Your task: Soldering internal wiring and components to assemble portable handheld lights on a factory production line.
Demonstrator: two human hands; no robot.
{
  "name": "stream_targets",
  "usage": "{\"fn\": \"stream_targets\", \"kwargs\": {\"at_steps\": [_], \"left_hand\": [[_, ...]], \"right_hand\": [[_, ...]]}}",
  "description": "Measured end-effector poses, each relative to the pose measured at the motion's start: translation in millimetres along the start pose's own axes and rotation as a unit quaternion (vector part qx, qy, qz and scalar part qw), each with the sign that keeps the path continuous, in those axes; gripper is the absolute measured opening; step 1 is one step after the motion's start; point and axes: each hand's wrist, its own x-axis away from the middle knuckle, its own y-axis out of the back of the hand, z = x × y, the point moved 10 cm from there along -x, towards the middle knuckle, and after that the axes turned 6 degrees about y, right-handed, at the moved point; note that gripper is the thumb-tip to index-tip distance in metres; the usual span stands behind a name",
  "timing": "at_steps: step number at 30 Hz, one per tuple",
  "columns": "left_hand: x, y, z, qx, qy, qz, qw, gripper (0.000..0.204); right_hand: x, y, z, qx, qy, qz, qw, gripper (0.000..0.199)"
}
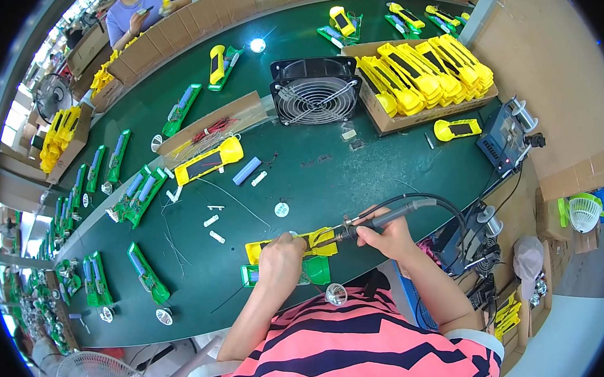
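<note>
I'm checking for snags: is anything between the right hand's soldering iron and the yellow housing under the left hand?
Nothing visible does: the soldering iron in the right hand reaches over the right part of the yellow housing. The left hand covers the housing's middle, beside the iron; whether iron and housing touch is unclear.

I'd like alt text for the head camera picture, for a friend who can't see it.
A person's right hand holds a soldering iron over a yellow casing, with the left hand at its other end, on a dark green table. Beyond stand a black fan and a cardboard box of yellow casings; green casings lie to the left.
</note>
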Motion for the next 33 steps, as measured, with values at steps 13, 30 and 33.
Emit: {"fn": "stream_targets", "kwargs": {"at_steps": [13, 30, 33], "left_hand": [[-1, -5, 0, -0.026, 0.002, 0.008, 1.000, 0.004], [-3, -2, 1, -0.025, 0.008, 0.010, 1.000, 0.003], [-4, -2, -1, -0.026, 0.009, 0.014, 1.000, 0.003]], "right_hand": [[-7, -12, -15, 0.056, -0.010, 0.028, 0.998, 0.014], [34, -31, 37, 0.200, 0.108, -0.051, 0.973, 0.023], [42, -59, 1, 0.263, 0.091, 0.065, 0.958, 0.067]]}}
